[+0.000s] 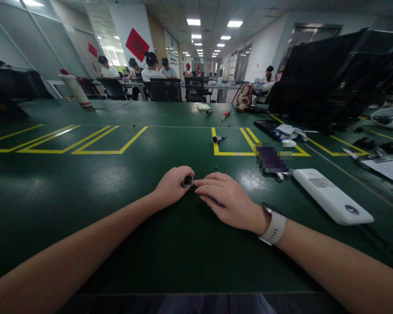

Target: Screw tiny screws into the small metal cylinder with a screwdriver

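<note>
My left hand (172, 188) is closed around a small round metal part (187, 181), its hollow end turned toward me. In my right hand (229, 198) is a thin screwdriver-like tool (214, 201) with a dark handle; its slim shaft points at the side of the metal part. Fingers hide most of both things, and whether the tip touches cannot be made out. Beyond my hands a tiny dark piece (216, 167) lies on the green table (170, 261). Farther off rests a similar metal part with a thin shaft (217, 139).
A white power bank (332, 196) with a cable sits right of my right hand, near a blurred-out phone (271, 159). Gloves (290, 132), a red screwdriver (226, 114) and another metal piece (208, 112) lie farther back. A black monitor-like block (330, 78) stands far right.
</note>
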### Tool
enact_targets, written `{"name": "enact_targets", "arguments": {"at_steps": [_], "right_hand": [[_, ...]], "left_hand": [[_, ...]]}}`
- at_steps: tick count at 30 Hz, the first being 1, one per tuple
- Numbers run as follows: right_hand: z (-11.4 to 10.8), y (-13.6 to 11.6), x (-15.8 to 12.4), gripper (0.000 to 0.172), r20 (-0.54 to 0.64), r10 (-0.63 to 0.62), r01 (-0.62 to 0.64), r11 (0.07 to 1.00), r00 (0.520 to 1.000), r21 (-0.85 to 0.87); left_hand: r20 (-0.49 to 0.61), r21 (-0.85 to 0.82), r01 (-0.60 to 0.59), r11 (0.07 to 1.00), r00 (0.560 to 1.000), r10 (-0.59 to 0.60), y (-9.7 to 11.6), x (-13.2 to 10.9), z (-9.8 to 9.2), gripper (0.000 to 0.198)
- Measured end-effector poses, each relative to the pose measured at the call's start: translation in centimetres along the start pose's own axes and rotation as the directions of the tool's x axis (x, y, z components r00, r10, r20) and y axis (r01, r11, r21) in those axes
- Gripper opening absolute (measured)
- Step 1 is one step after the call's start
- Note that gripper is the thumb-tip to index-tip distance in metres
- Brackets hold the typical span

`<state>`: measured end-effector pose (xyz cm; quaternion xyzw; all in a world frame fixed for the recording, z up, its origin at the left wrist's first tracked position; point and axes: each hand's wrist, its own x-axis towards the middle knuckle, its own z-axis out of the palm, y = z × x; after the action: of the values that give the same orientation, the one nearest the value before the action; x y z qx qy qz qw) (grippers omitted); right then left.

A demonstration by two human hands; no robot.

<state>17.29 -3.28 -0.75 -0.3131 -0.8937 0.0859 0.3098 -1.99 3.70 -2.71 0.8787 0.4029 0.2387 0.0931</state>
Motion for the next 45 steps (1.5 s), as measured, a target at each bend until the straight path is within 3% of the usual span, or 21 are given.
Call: {"name": "enact_targets", "arguments": {"at_steps": [7,9,13,17,19,21,25,27,29,34,35,37,40,45], "right_hand": [[0.4,0.4,0.0,0.016,-0.029,0.265,-0.233,0.890,0.964,0.391],[0.3,0.4,-0.1,0.016,-0.044,0.296,-0.251,0.872,0.954,0.420],[0.2,0.1,-0.1,0.017,-0.128,0.246,-0.189,0.920,0.961,0.342],[0.2,0.1,0.0,0.017,-0.073,0.317,-0.265,0.880,0.946,0.395],[0.2,0.4,0.1,0.016,0.000,0.419,-0.355,0.769,0.908,0.531],[0.2,0.9,0.2,0.016,0.083,0.516,-0.420,0.584,0.853,0.695],[0.3,2.0,0.4,0.017,0.240,0.584,-0.416,0.187,0.775,0.890],[0.4,2.2,0.4,0.017,0.283,0.587,-0.408,0.089,0.758,0.909],[0.4,2.2,0.4,0.016,0.249,0.601,-0.403,0.133,0.759,0.906],[0.0,0.8,0.4,0.017,0.036,0.511,-0.406,0.638,0.859,0.654],[-0.2,0.6,0.4,0.017,0.023,0.485,-0.401,0.694,0.874,0.598],[-0.4,0.3,0.5,0.018,0.028,0.469,-0.402,0.721,0.883,0.564],[-0.6,0.8,0.6,0.016,0.094,0.517,-0.428,0.576,0.851,0.697],[-0.8,2.5,0.6,0.013,0.268,0.540,-0.400,0.142,0.798,0.905]], "left_hand": [[-0.023,-0.016,0.011,1.000,1.000,-0.012,0.1,-0.1,-0.1,0.011],[-0.026,-0.018,0.009,1.000,1.000,-0.010,0.1,-0.2,-0.1,0.009],[-0.006,0.020,-0.007,1.000,1.000,0.007,0.2,-0.1,-0.2,0.006],[0.005,0.073,-0.042,0.996,0.999,0.042,0.4,-0.1,-0.2,0.006],[0.005,0.084,-0.044,0.995,0.999,0.044,0.4,-0.1,-0.3,0.006],[0.004,0.066,-0.039,0.997,0.999,0.039,0.5,-0.1,-0.4,0.006],[-0.031,-0.026,-0.028,0.999,0.999,0.027,0.3,-0.1,-0.4,0.007],[-0.044,-0.051,-0.025,0.998,0.999,0.023,0.2,0.0,-0.4,0.009],[-0.043,-0.051,-0.021,0.998,0.999,0.019,0.1,0.0,-0.3,0.010],[-0.023,0.013,-0.034,0.999,0.999,0.035,0.1,0.1,-0.2,0.007],[-0.015,0.039,-0.042,0.998,0.999,0.042,0.2,0.1,-0.2,0.006],[0.004,0.092,-0.054,0.994,0.999,0.053,0.4,0.1,-0.3,0.007],[0.023,0.137,-0.059,0.989,0.998,0.057,0.8,0.2,-0.5,0.009],[0.039,0.136,-0.063,0.989,0.998,0.058,1.0,0.7,-0.7,0.009]]}}
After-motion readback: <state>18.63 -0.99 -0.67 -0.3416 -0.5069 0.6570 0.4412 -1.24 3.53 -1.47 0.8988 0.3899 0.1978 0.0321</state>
